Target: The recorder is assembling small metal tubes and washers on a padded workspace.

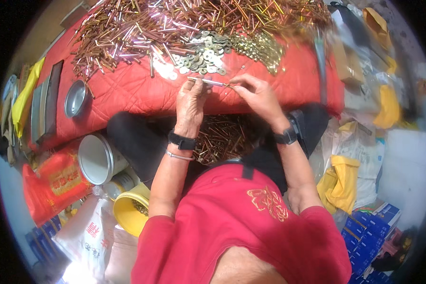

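Over the front part of the red quilted cover, a thin silvery metal rod (214,83) is held level between my two hands. My left hand (190,105) pinches its left part between thumb and fingers. At the other end, the thumb and forefinger of my right hand (259,98) close on the rod's tip, where a small brass-coloured bit shows; its exact shape is too small to tell. Just beyond my hands lie a heap of flat round washers (204,57) and a heap of small brass-coloured nuts (262,49). A large pile of copper-coloured rods (128,35) spreads behind them.
More rods (227,137) lie in my lap. A metal bowl (75,99) sits on the red cover (128,97) at the left. Beside me stand a white bucket (95,160) and a yellow bucket (128,213). Yellow bags (338,184) and blue boxes (369,234) are at the right.
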Action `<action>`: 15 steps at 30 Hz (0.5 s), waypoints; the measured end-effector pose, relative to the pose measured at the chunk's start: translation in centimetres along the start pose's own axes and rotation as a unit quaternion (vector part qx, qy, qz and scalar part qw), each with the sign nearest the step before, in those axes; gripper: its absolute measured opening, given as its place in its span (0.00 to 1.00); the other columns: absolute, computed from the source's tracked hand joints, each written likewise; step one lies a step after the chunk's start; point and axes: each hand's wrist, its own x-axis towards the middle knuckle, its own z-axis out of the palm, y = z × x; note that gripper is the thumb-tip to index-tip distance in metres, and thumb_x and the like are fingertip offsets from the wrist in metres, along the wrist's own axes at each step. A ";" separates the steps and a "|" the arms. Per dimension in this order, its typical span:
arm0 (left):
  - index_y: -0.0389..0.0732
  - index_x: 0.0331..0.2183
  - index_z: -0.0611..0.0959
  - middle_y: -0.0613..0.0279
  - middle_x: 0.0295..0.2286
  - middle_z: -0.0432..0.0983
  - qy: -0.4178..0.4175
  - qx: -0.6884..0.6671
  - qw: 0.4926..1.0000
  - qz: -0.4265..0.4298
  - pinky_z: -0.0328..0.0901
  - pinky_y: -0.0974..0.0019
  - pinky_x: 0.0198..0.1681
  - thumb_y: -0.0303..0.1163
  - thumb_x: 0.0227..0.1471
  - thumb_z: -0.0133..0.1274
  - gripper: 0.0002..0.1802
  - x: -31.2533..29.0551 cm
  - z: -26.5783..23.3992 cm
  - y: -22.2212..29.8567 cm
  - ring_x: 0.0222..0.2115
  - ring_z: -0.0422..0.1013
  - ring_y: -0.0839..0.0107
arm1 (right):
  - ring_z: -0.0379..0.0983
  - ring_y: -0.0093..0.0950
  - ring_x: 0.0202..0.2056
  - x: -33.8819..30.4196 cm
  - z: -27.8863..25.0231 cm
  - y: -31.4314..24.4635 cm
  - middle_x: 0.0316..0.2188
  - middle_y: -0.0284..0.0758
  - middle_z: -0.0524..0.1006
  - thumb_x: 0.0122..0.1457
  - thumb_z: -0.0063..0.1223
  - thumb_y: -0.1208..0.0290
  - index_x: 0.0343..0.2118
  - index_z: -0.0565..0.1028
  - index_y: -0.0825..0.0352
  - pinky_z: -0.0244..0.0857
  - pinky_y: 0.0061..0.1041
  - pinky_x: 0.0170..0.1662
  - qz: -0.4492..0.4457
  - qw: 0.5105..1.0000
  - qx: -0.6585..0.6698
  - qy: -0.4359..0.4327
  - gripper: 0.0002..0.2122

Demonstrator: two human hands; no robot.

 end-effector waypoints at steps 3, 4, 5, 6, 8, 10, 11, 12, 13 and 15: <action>0.35 0.41 0.75 0.57 0.38 0.75 0.023 0.017 1.000 -0.003 0.70 0.68 0.42 0.31 0.55 0.53 0.13 -0.4 0.9 0.1 0.38 0.72 0.71 | 0.70 0.14 0.28 -0.3 -0.3 -0.1 0.27 0.30 0.78 0.57 0.53 0.73 0.35 0.77 0.68 0.64 0.18 0.32 0.000 1.000 0.000 0.000 0.06; 0.35 0.41 0.75 0.57 0.39 0.75 0.032 0.020 0.999 -0.007 0.70 0.67 0.43 0.31 0.55 0.53 0.13 -0.6 1.2 0.0 0.39 0.72 0.70 | 0.70 0.14 0.28 -0.5 -0.4 -0.2 0.27 0.30 0.78 0.56 0.53 0.73 0.35 0.77 0.68 0.64 0.18 0.32 0.000 1.000 0.003 0.000 0.06; 0.35 0.41 0.75 0.57 0.39 0.75 0.027 0.030 0.999 -0.012 0.70 0.66 0.44 0.31 0.55 0.52 0.13 -0.8 1.4 0.0 0.39 0.72 0.70 | 0.70 0.15 0.28 -0.5 -0.3 -0.1 0.26 0.31 0.78 0.56 0.53 0.73 0.35 0.77 0.68 0.64 0.18 0.32 -0.004 1.000 0.007 0.004 0.06; 0.35 0.41 0.75 0.57 0.39 0.75 0.022 0.039 0.999 -0.017 0.70 0.65 0.44 0.31 0.55 0.52 0.13 -0.9 1.7 -0.1 0.40 0.72 0.69 | 0.70 0.15 0.28 -0.6 -0.2 0.0 0.26 0.31 0.78 0.56 0.53 0.73 0.35 0.77 0.68 0.64 0.18 0.32 -0.009 1.000 0.010 0.008 0.06; 0.35 0.40 0.75 0.58 0.38 0.75 0.019 0.044 0.998 -0.026 0.70 0.64 0.45 0.31 0.56 0.52 0.12 -1.1 2.1 -0.4 0.39 0.72 0.69 | 0.71 0.17 0.28 -0.6 -0.1 0.1 0.26 0.33 0.77 0.55 0.53 0.74 0.35 0.77 0.68 0.65 0.19 0.32 0.007 1.000 0.007 0.005 0.06; 0.34 0.39 0.75 0.60 0.36 0.75 0.022 0.035 0.999 -0.034 0.71 0.64 0.44 0.30 0.56 0.52 0.10 -1.3 2.5 -0.8 0.37 0.73 0.70 | 0.72 0.20 0.29 -0.6 -0.3 -0.1 0.27 0.34 0.77 0.55 0.53 0.74 0.34 0.76 0.69 0.65 0.21 0.32 0.046 0.999 -0.005 -0.009 0.06; 0.35 0.38 0.75 0.62 0.34 0.75 0.015 0.042 0.998 -0.041 0.71 0.65 0.43 0.31 0.55 0.52 0.10 -1.5 2.7 -1.0 0.35 0.73 0.71 | 0.72 0.22 0.29 -0.4 0.1 -0.2 0.28 0.35 0.76 0.55 0.53 0.73 0.34 0.76 0.69 0.66 0.22 0.33 0.010 0.999 -0.016 0.042 0.06; 0.36 0.37 0.75 0.63 0.33 0.74 0.006 0.049 0.998 -0.050 0.71 0.66 0.42 0.31 0.55 0.53 0.09 -1.8 3.0 -1.4 0.34 0.73 0.72 | 0.72 0.24 0.30 0.0 1.0 -0.2 0.29 0.36 0.75 0.56 0.52 0.73 0.34 0.75 0.69 0.66 0.23 0.33 -0.026 0.995 -0.029 0.094 0.06; 0.36 0.35 0.76 0.65 0.31 0.74 -0.001 0.056 0.997 -0.057 0.71 0.67 0.41 0.32 0.55 0.53 0.09 -2.1 3.3 -1.9 0.32 0.73 0.73 | 0.72 0.27 0.30 0.4 1.9 -0.1 0.30 0.36 0.74 0.56 0.52 0.72 0.34 0.75 0.69 0.66 0.24 0.34 -0.062 0.987 -0.041 0.144 0.06; 0.41 0.33 0.77 0.68 0.27 0.74 0.018 0.044 0.995 -0.086 0.67 0.72 0.35 0.35 0.53 0.56 0.09 -3.3 4.9 -3.6 0.29 0.72 0.75 | 0.71 0.32 0.32 1.1 3.2 -0.1 0.33 0.38 0.71 0.57 0.51 0.73 0.35 0.74 0.69 0.66 0.26 0.36 -0.108 0.972 -0.055 0.200 0.06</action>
